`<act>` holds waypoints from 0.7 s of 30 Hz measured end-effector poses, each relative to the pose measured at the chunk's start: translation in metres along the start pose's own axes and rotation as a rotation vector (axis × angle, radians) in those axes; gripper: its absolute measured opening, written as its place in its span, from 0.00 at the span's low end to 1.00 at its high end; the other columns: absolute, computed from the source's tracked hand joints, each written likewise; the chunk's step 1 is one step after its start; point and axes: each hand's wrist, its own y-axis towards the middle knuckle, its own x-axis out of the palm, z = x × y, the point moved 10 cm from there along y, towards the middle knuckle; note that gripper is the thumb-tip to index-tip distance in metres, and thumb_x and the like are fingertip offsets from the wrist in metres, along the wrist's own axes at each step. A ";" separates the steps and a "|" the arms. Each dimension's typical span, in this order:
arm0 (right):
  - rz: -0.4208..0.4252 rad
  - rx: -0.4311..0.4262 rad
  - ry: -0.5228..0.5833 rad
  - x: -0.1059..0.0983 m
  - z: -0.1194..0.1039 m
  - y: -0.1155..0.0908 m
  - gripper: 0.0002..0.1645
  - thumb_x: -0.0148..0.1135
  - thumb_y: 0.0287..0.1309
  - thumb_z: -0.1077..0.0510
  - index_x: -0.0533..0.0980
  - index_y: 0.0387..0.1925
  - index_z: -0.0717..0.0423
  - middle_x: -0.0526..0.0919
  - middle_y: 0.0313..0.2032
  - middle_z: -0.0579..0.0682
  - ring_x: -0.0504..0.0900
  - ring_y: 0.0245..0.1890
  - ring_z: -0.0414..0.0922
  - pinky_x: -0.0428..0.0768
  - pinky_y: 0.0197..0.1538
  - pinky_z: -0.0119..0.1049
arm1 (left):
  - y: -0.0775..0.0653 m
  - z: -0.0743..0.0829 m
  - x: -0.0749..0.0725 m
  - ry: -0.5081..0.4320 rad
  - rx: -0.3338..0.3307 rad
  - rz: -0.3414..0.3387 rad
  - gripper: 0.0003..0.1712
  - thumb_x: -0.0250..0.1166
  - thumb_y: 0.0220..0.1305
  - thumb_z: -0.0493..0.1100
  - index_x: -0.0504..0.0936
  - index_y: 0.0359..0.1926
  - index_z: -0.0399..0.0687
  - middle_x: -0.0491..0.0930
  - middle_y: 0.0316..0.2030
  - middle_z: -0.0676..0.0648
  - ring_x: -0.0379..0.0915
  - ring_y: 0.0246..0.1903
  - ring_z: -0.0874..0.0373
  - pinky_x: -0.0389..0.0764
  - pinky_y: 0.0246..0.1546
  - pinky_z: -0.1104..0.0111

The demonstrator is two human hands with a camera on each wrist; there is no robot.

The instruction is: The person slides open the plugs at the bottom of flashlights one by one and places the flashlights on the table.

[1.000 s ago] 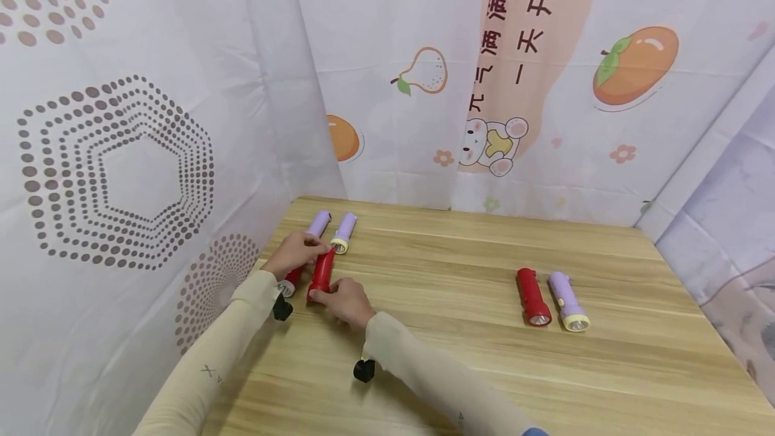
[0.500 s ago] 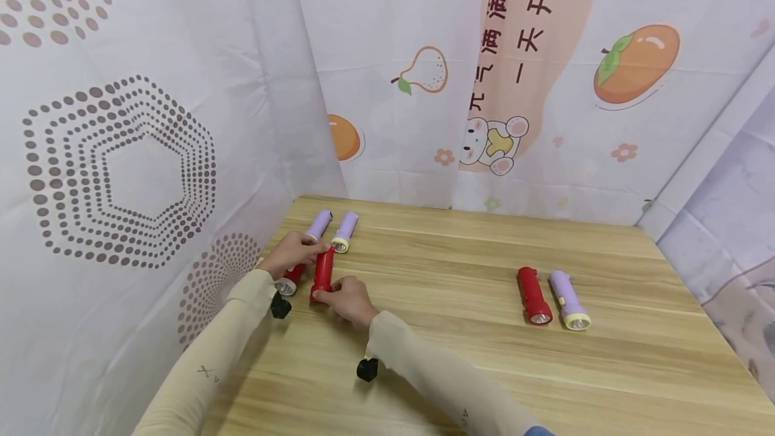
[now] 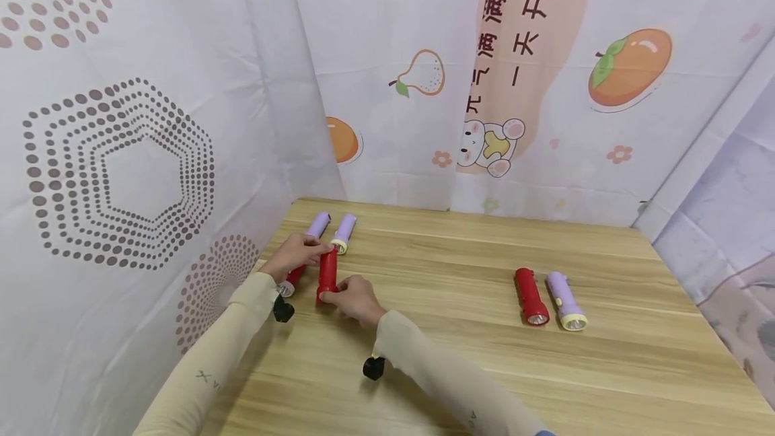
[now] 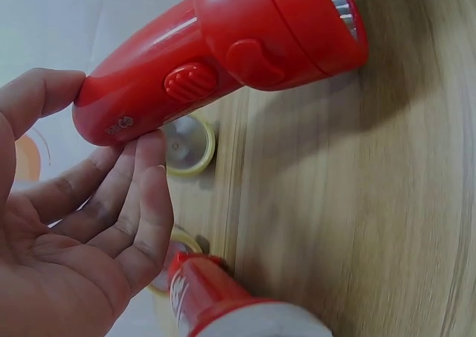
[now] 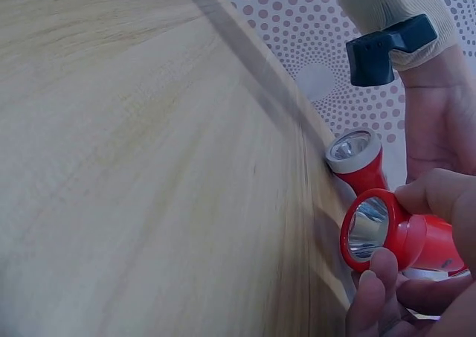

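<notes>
Head view: the fingers of the left hand point(image 3: 294, 252) pinch the tail of a red torch point(image 3: 327, 269), and those of the right hand point(image 3: 358, 297) grip its lens end, both narrowed onto it. It is held between the hands, seemingly just off the counter point(image 3: 448, 355), as its shadow falls apart from it. The step looks like two-handed positioning of this torch; whether it is being set down or taken up, I cannot tell. Next, it calls for moving both ends evenly, without knocking the neighbours.

Just left of it lies the second red torch point(image 3: 296, 276), partly behind the left hand. Beyond are the left lilac torch point(image 3: 318, 224) and the middle lilac torch point(image 3: 344, 229), whose lens end is close to the held tail; contact is unclear. Well apart rightward, the outer red torch point(image 3: 531, 296) and outer lilac torch point(image 3: 566, 301) lie side by side.

Against half a second ago, the held torch's lens end and the right hand have shifted slightly rightward; the left hand has barely moved, and the other torches lie as they did.
</notes>
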 end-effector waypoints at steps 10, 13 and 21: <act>0.004 -0.001 0.003 -0.013 0.003 -0.009 0.15 0.75 0.60 0.50 0.81 0.33 0.56 0.74 0.18 0.45 0.68 0.16 0.40 0.67 0.18 0.30 | -0.001 0.007 0.011 -0.038 0.016 -0.002 0.27 0.71 0.68 0.51 0.82 0.54 0.31 0.84 0.48 0.38 0.84 0.43 0.50 0.81 0.56 0.52; 0.009 -0.009 0.002 -0.017 0.004 -0.013 0.15 0.76 0.59 0.50 0.81 0.32 0.56 0.74 0.18 0.46 0.68 0.16 0.40 0.67 0.18 0.30 | -0.002 0.009 0.015 -0.055 0.020 -0.009 0.26 0.70 0.69 0.49 0.82 0.55 0.30 0.85 0.48 0.38 0.84 0.43 0.50 0.81 0.56 0.52; 0.028 -0.010 0.006 -0.028 0.010 -0.019 0.15 0.76 0.58 0.49 0.81 0.32 0.55 0.77 0.20 0.46 0.71 0.17 0.40 0.69 0.19 0.31 | -0.002 0.014 0.026 -0.079 0.051 -0.039 0.26 0.70 0.69 0.50 0.82 0.55 0.30 0.85 0.49 0.39 0.84 0.43 0.50 0.83 0.53 0.55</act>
